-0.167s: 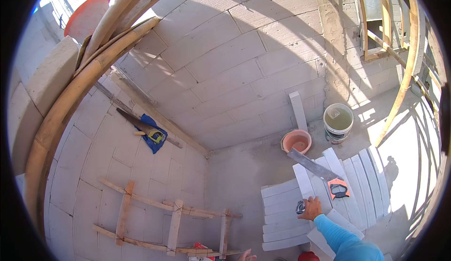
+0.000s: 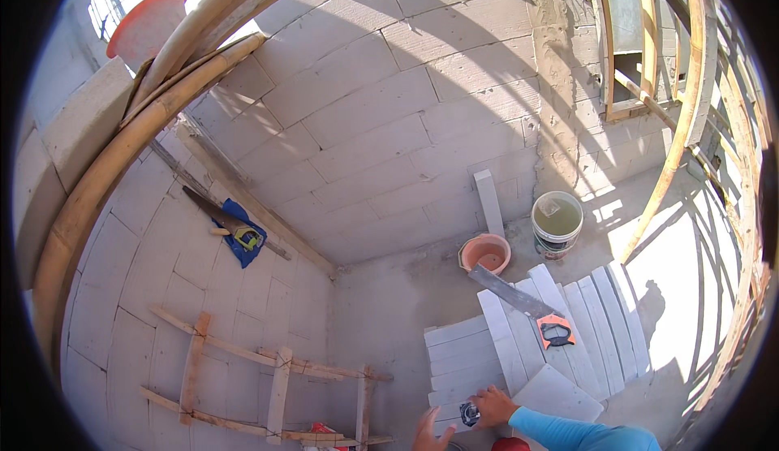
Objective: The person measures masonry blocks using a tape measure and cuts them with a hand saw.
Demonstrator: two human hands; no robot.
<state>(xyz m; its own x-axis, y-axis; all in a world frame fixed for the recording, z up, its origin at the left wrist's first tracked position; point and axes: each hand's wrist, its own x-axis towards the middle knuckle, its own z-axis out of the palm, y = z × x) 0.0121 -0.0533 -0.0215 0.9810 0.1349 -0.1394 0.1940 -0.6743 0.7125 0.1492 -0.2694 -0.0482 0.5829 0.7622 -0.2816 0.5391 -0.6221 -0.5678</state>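
My right hand (image 2: 493, 407), in a light-blue sleeve, has its fingers closed round a compact black-and-grey tape measure (image 2: 469, 414). It is above the near part of a stack of pale block strips (image 2: 461, 353). My left hand (image 2: 432, 432) is at the lower edge, just left of the tape measure, with fingers apart and nothing in them. A handsaw with an orange handle (image 2: 557, 332) lies across more long pale strips (image 2: 586, 353). Between that saw and my right forearm, a wide pale slab (image 2: 557, 394) rests at an angle.
A pink bucket (image 2: 485, 252) and a white bucket of cloudy water (image 2: 557, 215) stand by the block wall (image 2: 381, 142). A wooden ladder-like frame (image 2: 280, 394) is at left. A second saw on blue cloth (image 2: 243, 232) lies beyond it. Bamboo poles (image 2: 122, 167) cross the left side.
My right hand has drawn the tape measure nearer and to the left, off the strips' middle. My left hand has come further into view beside it. The whole view has shifted slightly.
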